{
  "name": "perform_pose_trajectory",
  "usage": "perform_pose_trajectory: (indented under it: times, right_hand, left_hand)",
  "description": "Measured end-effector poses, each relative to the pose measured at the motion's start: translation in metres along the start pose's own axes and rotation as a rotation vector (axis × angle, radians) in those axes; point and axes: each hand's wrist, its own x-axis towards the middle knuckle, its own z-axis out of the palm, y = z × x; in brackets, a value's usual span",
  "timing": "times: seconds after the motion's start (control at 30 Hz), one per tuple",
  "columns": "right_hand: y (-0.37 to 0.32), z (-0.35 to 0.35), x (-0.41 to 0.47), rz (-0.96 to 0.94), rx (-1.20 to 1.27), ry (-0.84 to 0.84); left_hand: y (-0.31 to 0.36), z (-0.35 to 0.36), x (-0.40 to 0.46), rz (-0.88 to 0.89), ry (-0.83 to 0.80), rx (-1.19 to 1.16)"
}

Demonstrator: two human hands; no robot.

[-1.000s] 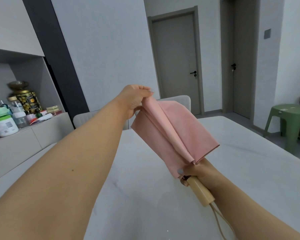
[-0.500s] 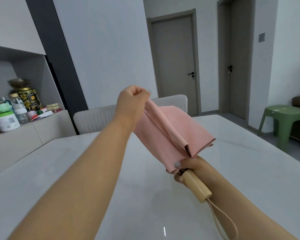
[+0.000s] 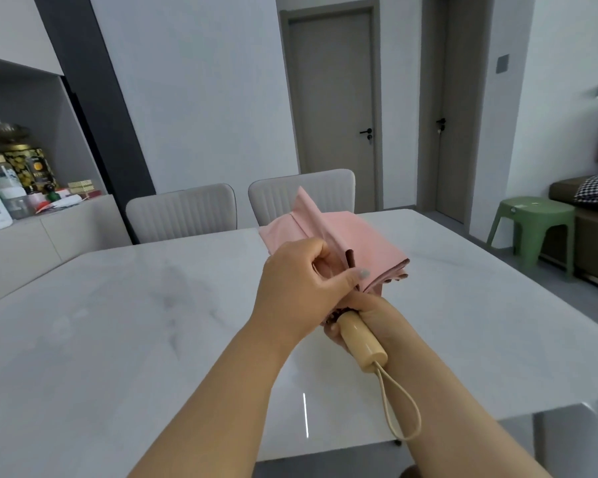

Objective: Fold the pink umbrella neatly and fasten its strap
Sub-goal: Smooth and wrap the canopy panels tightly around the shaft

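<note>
A person's two bare forearms reach forward over a white marble-patterned bench (image 3: 118, 339), holding a pink umbrella (image 3: 346, 236) in the air above the middle of the bench, not touching its surface. The umbrella is collapsed but loose, its fabric gathered in soft folds that fan up and away toward the far edge of the bench. The right hand (image 3: 370, 315) comes in from the near right corner and wraps closed around the umbrella just above its light wooden handle (image 3: 359, 343), which points back toward the viewer. A beige cord loop (image 3: 399, 405) hangs from the end of the handle, over the near edge of the bench. The left hand (image 3: 297, 291) crosses in from the near left, its fingers (image 3: 320, 258) curled closed on the pink fabric close to the right hand, with the thumb laid across the folds. A darker brownish lining shows at the edges of the canopy, on its right side. Whether the strap is among the folds cannot be told. Beyond the far edge of the bench stand two pale upholstered chairs (image 3: 183, 215). A green plastic stool (image 3: 532, 229) sits on the floor past the right edge, and a sideboard (image 3: 32, 246) with jars and bottles stands to the left.
</note>
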Motion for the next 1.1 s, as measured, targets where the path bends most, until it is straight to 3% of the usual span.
perform_pose_trajectory:
  times: [0.13,0.23,0.37,0.53,0.77,0.87,1.0,1.1]
  right_hand:
    - [0.001,0.004,-0.006,-0.011,-0.03,0.009]
    - [0.002,0.004,-0.006,0.011,-0.027,0.007]
    - [0.006,-0.002,0.0,0.051,-0.029,0.059]
    - [0.009,-0.006,0.001,0.019,-0.068,0.08]
    - [0.0,-0.01,0.001,-0.061,-0.125,0.111]
    - [-0.006,-0.012,0.002,-0.118,-0.205,0.152]
    - [-0.007,-0.011,0.009,-0.195,-0.345,0.2]
    - [-0.005,-0.01,0.015,-0.208,-0.436,0.209]
  left_hand:
    - [0.004,0.001,0.002,0.15,0.098,0.202]
    - [0.004,-0.003,0.005,0.184,0.045,0.29]
    - [0.007,-0.012,0.011,0.051,-0.151,0.269]
    - [0.017,-0.017,0.012,-0.043,-0.248,0.193]
    - [0.008,-0.015,-0.003,-0.116,-0.194,0.033]
    - [0.006,-0.021,-0.006,-0.206,-0.221,-0.143]
    - [0.004,-0.032,0.012,-0.338,0.005,-0.354]
    - [-0.001,-0.036,0.04,-0.412,0.081,-0.302]
